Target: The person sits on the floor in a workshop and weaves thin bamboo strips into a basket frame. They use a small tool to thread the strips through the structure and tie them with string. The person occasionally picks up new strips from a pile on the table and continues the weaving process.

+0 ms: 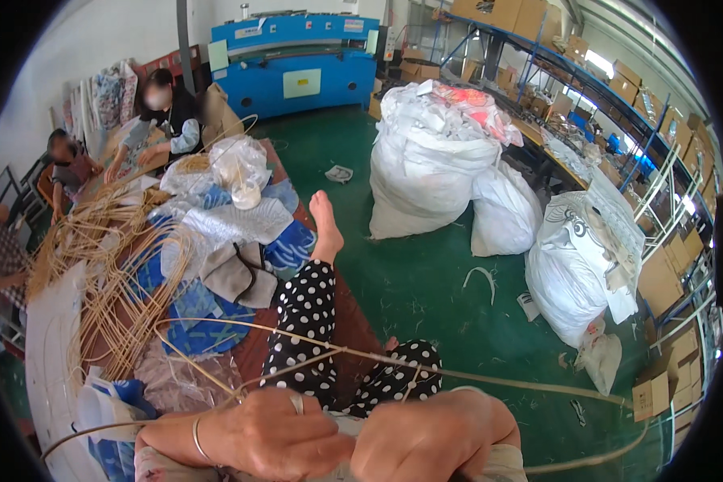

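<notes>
My left hand, with a ring on one finger and a bangle at the wrist, is closed low in front of my lap. Close beside it is my right hand, also curled, knuckles up. Both grip a thin tan cane strip, though their fingertips are hidden. The strip crosses above the hands, bends round at the far right and comes back low toward my right hand. Other lengths cross near my left knuckles and run out to the left. Under the strips are my legs in polka-dot trousers, one bare foot stretched forward.
Bundles of cane cover the table at left, beside blue cloth, a grey cloth piece and plastic bags. Co-workers sit beyond. Stuffed white sacks stand on the green floor at right, before loaded shelves.
</notes>
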{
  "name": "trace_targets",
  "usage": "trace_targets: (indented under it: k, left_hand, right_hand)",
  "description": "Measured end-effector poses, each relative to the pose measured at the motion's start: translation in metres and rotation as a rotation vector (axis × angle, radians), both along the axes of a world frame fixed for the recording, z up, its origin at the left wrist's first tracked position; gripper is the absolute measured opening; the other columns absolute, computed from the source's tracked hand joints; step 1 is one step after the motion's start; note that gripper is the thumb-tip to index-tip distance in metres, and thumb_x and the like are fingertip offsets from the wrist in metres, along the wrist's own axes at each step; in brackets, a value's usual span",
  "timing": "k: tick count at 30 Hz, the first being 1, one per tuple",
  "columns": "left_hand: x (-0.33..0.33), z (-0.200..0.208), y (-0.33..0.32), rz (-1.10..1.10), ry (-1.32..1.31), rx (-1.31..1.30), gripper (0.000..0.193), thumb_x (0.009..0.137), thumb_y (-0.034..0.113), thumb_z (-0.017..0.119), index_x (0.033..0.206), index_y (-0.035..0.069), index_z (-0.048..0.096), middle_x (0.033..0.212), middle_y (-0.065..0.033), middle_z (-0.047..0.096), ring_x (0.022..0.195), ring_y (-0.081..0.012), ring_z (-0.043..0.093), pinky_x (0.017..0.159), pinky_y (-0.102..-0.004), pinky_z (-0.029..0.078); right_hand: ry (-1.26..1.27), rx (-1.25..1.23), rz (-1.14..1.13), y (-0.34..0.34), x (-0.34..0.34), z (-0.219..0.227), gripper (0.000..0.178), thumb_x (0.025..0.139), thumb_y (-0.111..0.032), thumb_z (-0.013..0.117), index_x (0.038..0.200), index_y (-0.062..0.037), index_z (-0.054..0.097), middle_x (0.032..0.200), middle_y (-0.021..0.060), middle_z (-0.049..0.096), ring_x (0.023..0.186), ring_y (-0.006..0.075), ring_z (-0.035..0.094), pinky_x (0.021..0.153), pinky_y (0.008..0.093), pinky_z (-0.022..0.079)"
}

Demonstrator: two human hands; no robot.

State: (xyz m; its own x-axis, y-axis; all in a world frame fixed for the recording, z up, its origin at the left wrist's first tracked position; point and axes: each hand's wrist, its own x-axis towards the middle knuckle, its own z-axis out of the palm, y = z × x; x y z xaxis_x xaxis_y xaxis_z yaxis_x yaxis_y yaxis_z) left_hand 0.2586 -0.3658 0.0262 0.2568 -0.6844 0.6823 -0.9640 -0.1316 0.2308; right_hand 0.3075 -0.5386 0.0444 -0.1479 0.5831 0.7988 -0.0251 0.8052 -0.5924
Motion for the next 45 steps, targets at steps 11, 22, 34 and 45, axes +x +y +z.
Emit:
trace_targets:
  k: [11, 22, 34, 45]
  left_hand:
    - [0.011, 0.002, 0.011, 0.35, 0.105, -0.201, 0.016, 0.064, 0.003, 0.065, 0.079, 0.005, 0.058, 0.057, -0.0018, 0.052, 0.044, -0.0159, 0.05, 0.037, -0.0253, 0.037]
    - [0.002, 0.014, 0.032, 0.415, 0.101, -0.311, 0.015, 0.069, 0.006, 0.066, 0.082, 0.002, 0.061, 0.061, -0.0054, 0.057, 0.047, -0.0173, 0.053, 0.042, -0.0264, 0.038]
    - [0.0, 0.001, 0.019, 0.452, -0.04, -0.184, 0.017, 0.066, 0.008, 0.067, 0.081, 0.002, 0.059, 0.061, -0.0047, 0.055, 0.045, -0.0156, 0.049, 0.037, -0.0245, 0.035]
    - [-0.002, 0.001, 0.015, 0.325, 0.17, -0.279, 0.01, 0.068, 0.003, 0.061, 0.078, 0.004, 0.059, 0.056, -0.0042, 0.054, 0.043, -0.0184, 0.049, 0.041, -0.0274, 0.038]
  right_hand:
    - [0.022, -0.594, -0.627, 0.01, 0.047, -0.021, 0.006, 0.067, 0.002, 0.059, 0.072, 0.0029, 0.056, 0.069, 0.0054, 0.055, 0.057, 0.009, 0.049, 0.052, 0.0222, 0.037]
    - [0.134, -0.072, -1.447, 0.003, -0.008, -0.036, 0.01, 0.074, 0.003, 0.057, 0.083, 0.0004, 0.058, 0.071, 0.0046, 0.057, 0.055, 0.0071, 0.048, 0.048, 0.019, 0.038]
    - [-0.079, -0.022, -1.18, 0.015, -0.022, -0.041, 0.026, 0.074, -0.002, 0.06, 0.099, 0.0004, 0.053, 0.073, 0.0092, 0.057, 0.052, 0.0206, 0.053, 0.047, 0.0288, 0.042]
    - [0.209, -0.082, -1.316, -0.016, -0.003, -0.024, 0.024, 0.072, -0.019, 0.062, 0.081, 0.0019, 0.057, 0.077, 0.0162, 0.058, 0.056, 0.0154, 0.048, 0.045, 0.0227, 0.036]
